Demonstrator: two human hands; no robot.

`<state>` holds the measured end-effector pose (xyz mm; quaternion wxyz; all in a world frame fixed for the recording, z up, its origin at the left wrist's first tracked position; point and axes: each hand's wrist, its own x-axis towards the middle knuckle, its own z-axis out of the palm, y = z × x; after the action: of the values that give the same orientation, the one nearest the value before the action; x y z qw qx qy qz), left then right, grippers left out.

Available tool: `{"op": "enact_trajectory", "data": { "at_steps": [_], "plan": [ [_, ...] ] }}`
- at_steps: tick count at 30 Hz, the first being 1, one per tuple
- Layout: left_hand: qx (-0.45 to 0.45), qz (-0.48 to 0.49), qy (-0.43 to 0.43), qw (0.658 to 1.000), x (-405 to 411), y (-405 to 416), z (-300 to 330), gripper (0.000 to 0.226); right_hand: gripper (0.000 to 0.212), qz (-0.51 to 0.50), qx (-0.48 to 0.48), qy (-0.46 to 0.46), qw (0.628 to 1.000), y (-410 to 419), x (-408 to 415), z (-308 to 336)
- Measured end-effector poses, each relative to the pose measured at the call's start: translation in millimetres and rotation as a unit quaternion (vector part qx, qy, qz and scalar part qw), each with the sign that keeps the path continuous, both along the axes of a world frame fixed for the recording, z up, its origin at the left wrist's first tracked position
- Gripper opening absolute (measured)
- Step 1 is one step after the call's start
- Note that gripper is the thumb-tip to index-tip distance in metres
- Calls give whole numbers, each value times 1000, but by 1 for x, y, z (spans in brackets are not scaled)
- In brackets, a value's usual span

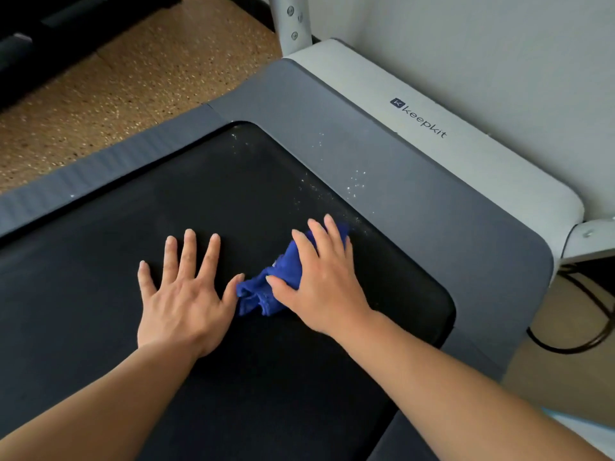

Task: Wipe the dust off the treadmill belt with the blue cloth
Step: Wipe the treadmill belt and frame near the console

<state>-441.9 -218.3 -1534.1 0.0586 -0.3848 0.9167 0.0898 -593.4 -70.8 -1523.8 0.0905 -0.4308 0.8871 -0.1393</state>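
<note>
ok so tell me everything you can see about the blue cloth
The blue cloth is a deep royal blue, soft and fuzzy like microfibre or terry, with a stitched hem showing at its near edge. It lies bunched and folded, not spread flat, on the black treadmill belt near the belt's far right corner. The right hand rests on top, fingers straight, covering most of it; a tip of cloth shows beyond the fingertips. The left hand lies flat on the belt, its thumb at the cloth's edge.
</note>
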Motion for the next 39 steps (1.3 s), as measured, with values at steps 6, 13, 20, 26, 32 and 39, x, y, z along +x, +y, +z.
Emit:
{"op": "enact_trajectory", "data": {
  "at_steps": [6,13,20,26,32,39],
  "plan": [
    [20,4,9,1000,1,-1,4,71,61,39,-79,-17,996,-11,-12,8],
    [17,1,10,1000,3,-3,1,69,51,75,-124,8,989,98,42,5],
    [15,2,12,1000,2,-1,1,68,39,65,-149,8,987,49,24,2],
    [20,5,1,1000,1,-1,4,69,25,25,-105,-1,994,-24,-23,24],
    [26,5,-1,1000,1,-1,7,68,24,32,-130,16,991,55,-6,11],
    [19,5,7,1000,1,0,4,69,19,17,-176,58,983,100,8,-2]
  ]
}}
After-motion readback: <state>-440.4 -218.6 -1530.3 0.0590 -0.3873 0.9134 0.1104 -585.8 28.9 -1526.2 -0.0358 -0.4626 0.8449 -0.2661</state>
